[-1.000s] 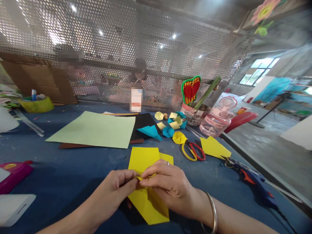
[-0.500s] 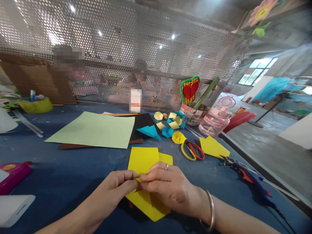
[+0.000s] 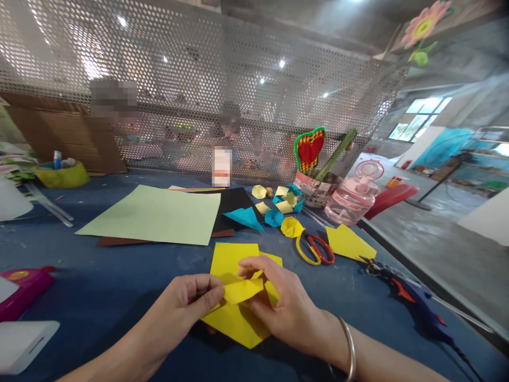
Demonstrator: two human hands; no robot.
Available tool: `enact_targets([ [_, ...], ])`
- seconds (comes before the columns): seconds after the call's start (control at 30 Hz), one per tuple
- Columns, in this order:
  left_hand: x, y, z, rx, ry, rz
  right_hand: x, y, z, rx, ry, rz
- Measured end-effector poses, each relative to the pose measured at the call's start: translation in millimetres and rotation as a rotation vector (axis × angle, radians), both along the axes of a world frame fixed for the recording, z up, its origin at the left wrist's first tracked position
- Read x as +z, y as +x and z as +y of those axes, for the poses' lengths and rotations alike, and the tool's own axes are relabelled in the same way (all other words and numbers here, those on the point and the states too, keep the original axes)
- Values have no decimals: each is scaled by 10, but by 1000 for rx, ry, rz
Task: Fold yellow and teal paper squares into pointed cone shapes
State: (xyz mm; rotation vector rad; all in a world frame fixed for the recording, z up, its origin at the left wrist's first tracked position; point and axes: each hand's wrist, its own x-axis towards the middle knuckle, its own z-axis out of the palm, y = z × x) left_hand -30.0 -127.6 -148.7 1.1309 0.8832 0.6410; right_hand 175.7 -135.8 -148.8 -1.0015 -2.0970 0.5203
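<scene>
My left hand [image 3: 186, 300] pinches the left end of a small folded strip of yellow paper [image 3: 243, 291] between thumb and fingers. My right hand [image 3: 288, 302], with a ring and a bangle, curves around the strip's other end. Its thumb and fingers are apart, with the thumb partly behind the strip. Yellow paper sheets [image 3: 234, 260] lie overlapping on the table beneath both hands. Just beyond them on the right are a crumpled yellow paper shape [image 3: 292, 227], scissors [image 3: 308, 250] with yellow and red handles, and another yellow paper piece [image 3: 350, 242].
Pale green paper [image 3: 159, 215] lies over darker sheets. Blue paper pieces [image 3: 244, 217] sit behind. At right are a pink bottle [image 3: 352, 199] and a blue glue gun [image 3: 413, 297] with its cord. A magenta tool [image 3: 24, 289] and a white object [image 3: 27, 345] are at left.
The right hand's fingers have parted and moved off the pinch, uncovering the folded yellow strip. The left hand still holds its end.
</scene>
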Motion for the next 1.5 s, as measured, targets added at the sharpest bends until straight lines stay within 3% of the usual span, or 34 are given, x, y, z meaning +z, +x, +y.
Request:
enact_targets([
  [0.1,2,-6,-3,30,-43,-42,-26,-23,26,-120,-320,106],
  [0.17,-12,-4,1,30,-54,-60,-39,-30,48,-94,-493,201],
  [0.23,-22,2,7,38,-37,-49,-46,-30,61,-53,-563,267],
  [0.5,-55,11,28,13,79,24,-9,-38,33,-56,-554,278],
  [0.67,-122,24,53,122,137,159,17,-48,-21,90,-715,371],
  [0.77,-113,33,38,144,186,150,-14,-63,-50,40,-780,316],
  [0.93,-74,29,-1,81,159,35,-85,-100,-64,54,-798,349],
  [1.13,-37,18,13,23,94,-1,-32,-101,-38,127,-846,498],
  [1.3,-29,35,12,60,-7,-1,-41,-73,7,33,-837,503],
  [1.5,-50,37,6,97,-52,-40,-113,-68,0,68,-928,588],
])
